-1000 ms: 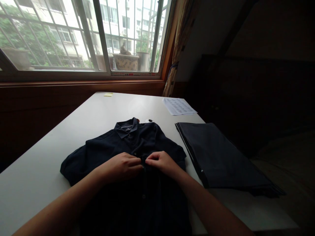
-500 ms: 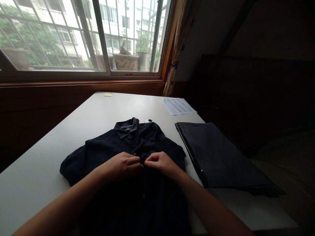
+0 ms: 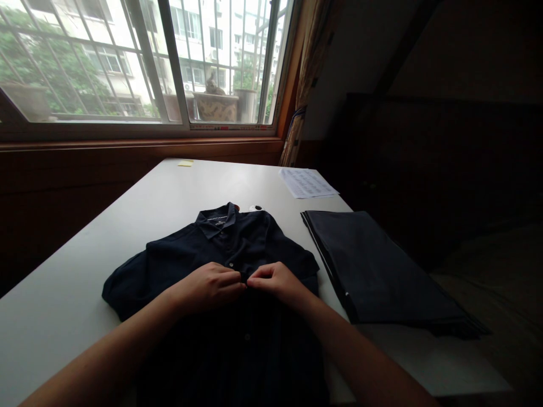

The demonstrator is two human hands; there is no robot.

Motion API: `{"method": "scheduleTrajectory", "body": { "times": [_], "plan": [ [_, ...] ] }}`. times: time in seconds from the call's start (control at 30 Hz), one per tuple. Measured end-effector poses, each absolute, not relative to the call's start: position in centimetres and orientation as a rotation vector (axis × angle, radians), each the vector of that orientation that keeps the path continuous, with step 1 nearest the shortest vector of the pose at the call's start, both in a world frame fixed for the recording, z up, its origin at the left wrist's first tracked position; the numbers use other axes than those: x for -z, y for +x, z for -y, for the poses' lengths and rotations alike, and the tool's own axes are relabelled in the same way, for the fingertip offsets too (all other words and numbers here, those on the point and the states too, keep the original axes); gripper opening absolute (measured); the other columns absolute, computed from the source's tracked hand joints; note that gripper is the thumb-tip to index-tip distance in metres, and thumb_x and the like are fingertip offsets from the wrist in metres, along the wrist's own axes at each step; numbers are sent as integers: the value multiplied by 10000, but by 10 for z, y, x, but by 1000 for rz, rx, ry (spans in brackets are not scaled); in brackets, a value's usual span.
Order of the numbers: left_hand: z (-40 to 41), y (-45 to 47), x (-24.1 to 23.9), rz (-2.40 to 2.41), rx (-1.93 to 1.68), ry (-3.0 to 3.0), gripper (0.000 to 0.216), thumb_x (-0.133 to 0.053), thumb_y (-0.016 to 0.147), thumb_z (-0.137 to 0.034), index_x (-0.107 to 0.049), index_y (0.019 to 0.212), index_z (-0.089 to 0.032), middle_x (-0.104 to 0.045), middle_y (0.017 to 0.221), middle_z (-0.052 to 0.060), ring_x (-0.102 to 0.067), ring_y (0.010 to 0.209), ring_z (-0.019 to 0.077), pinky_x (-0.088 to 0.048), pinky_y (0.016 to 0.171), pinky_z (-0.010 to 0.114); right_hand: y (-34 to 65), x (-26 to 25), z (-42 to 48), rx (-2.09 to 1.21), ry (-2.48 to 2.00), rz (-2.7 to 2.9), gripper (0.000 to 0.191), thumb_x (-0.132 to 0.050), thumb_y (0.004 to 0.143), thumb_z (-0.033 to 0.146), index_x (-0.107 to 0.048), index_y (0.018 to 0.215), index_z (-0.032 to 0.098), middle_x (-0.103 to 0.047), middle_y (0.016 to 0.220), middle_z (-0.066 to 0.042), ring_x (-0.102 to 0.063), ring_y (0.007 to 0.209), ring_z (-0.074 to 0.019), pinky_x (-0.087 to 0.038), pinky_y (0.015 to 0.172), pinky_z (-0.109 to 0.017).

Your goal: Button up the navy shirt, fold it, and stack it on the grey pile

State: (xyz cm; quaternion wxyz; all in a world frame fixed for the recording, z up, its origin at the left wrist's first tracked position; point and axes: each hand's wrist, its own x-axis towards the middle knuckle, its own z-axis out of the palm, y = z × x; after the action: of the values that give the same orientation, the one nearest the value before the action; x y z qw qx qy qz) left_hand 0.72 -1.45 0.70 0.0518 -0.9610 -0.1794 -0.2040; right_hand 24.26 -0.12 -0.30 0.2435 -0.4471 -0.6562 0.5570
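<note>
White table (image 3: 127, 209), near a barred window (image 3: 220, 62). Navy button-front shirt (image 3: 178, 254) lies face-up on it, collar toward the window. Folded dark fabric (image 3: 373, 265) to its right, apart; printed sheets (image 3: 309, 183) at far right corner. Left hand (image 3: 218, 282) and right hand (image 3: 274, 278) nearly meet at mid-placket, fingers narrow, pinching shirt cloth; can't tell if a button sits between the tips. Yellow sticky note (image 3: 185, 163) at far edge. Pale shirt button (image 3: 231, 264) just above the hands. Risks: slipped pinch from thin cloth; mismatched button and hole, dark-on-dark placket; uneven pull creasing the front.
</note>
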Motion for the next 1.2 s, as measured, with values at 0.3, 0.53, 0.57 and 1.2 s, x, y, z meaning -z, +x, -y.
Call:
{"method": "scheduleTrajectory", "body": {
  "times": [0.3, 0.53, 0.57, 1.2],
  "plan": [
    [13, 9, -4, 626, 612, -2934, 183, -452, 1003, -204, -581, 875, -183, -584, 765, 3, -516, 600, 111, -424, 572, 266, 246, 2, 1, -1532, -1215, 1818, 407, -654, 813, 489, -694, 602, 144, -460, 477, 41, -335, 485, -85, -229, 486, -247],
    [13, 10, -4, 877, 577, -2975, 223, -524, 968, -284, -564, 1171, -201, -671, 949, 24, -655, 744, 148, -491, 649, 268, 245, -3, 1, -1556, -1189, 1835, 295, -693, 781, 412, -785, 787, 132, -654, 640, -6, -514, 603, -128, -355, 591, -253],
    [13, 10, -4, 882, 566, -2978, 231, -527, 966, -289, -566, 1177, -204, -670, 956, 25, -658, 749, 150, -493, 653, 270, 246, -3, 1, -1558, -1189, 1833, 289, -698, 776, 406, -789, 800, 132, -673, 661, -12, -538, 622, -137, -371, 610, -257],
    [13, 4, -12, 681, 475, -2994, 175, -432, 1022, -226, -580, 940, -177, -592, 800, 6, -527, 628, 126, -439, 593, 281, 248, 1, -1, -1616, -1116, 1826, 285, -730, 774, 373, -810, 947, 161, -775, 894, -60, -674, 871, -226, -468, 814, -309]
  ]
}}
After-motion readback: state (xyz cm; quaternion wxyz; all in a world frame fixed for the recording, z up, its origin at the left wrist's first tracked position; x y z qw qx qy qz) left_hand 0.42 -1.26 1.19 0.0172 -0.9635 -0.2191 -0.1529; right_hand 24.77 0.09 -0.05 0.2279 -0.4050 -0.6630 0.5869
